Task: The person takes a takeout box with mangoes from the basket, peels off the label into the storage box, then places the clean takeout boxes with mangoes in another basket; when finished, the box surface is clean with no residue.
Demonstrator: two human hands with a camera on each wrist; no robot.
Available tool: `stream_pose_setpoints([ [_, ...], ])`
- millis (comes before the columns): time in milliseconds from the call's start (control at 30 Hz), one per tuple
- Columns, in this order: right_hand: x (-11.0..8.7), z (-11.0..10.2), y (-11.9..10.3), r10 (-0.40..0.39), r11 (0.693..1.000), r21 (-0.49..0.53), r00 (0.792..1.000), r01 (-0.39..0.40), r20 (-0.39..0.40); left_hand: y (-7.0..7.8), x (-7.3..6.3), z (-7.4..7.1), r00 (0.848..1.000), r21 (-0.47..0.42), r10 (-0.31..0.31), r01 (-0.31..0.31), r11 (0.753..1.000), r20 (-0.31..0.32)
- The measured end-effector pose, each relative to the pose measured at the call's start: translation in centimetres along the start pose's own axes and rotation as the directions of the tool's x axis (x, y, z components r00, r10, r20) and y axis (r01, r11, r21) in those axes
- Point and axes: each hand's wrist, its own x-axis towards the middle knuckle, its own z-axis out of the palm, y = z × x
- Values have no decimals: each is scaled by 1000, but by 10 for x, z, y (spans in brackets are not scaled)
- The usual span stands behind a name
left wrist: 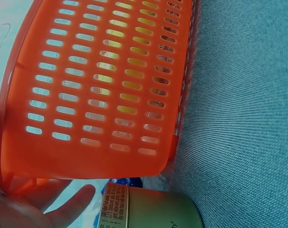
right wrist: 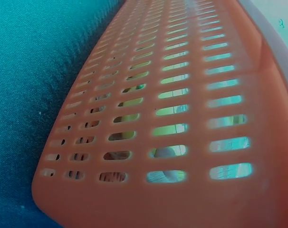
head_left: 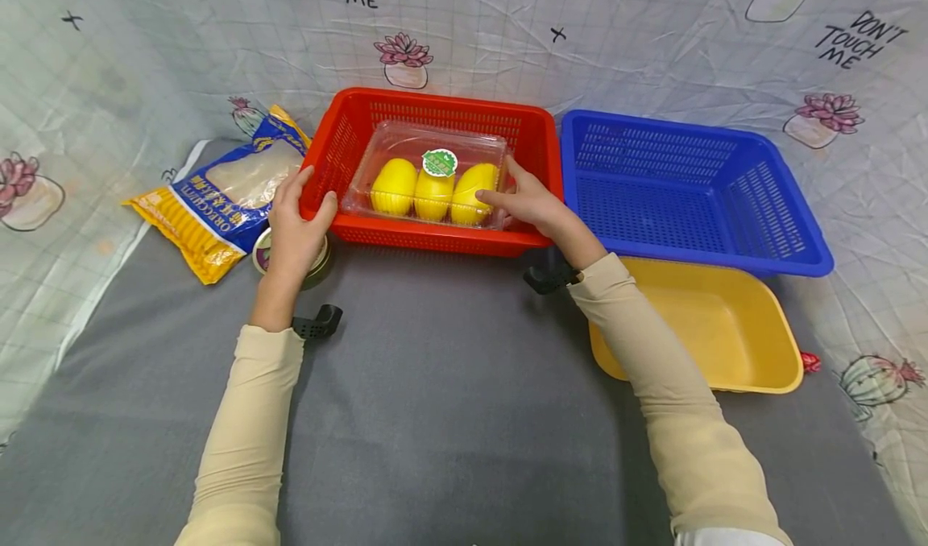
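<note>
Along the bottom of the frame, two beige sleeves (head_left: pixel 250 441) reach over the grey counter (head_left: pixel 449 385), set wide apart so that the hands meet the work from either side. At lower right, a yellow tub (head_left: pixel 714 328) lies partly beneath the right sleeve, with a small red thing (head_left: pixel 810 361) just beside its right end. Left of centre, the left hand (head_left: pixel 293 228) is loosely curved about the near left corner of the red basket (head_left: pixel 435 238), thumb on the rim and fingers outside, seemingly to steady it. Just below that hand stands a round tin (left wrist: pixel 153 206). At upper centre, the right hand (head_left: pixel 532 200) is partly closed on the right end of a clear plastic box (head_left: pixel 406 139), probably because that narrow end suits its span. The box is within the red basket and keeps three yellow fruits (head_left: pixel 433 200) together; how much weight the basket bears, I cannot tell. At right, the blue basket (head_left: pixel 797 260) sits just beside the red one. At upper left, a printed bag (head_left: pixel 225 196) lies slumped, apparently too limp to stand, before the patterned curtain (head_left: pixel 493 39).
</note>
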Motion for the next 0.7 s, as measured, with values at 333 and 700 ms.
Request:
stream_pose_setpoints([
  [333, -1, 2, 1, -38, 999, 25, 999, 39, -34, 0, 0, -2, 1000, 2, 10, -10, 1000, 10],
  [700, 0, 4, 5, -42, 999, 28, 996, 45, -84, -1, 1, -1, 1000, 22, 4, -5, 1000, 10],
])
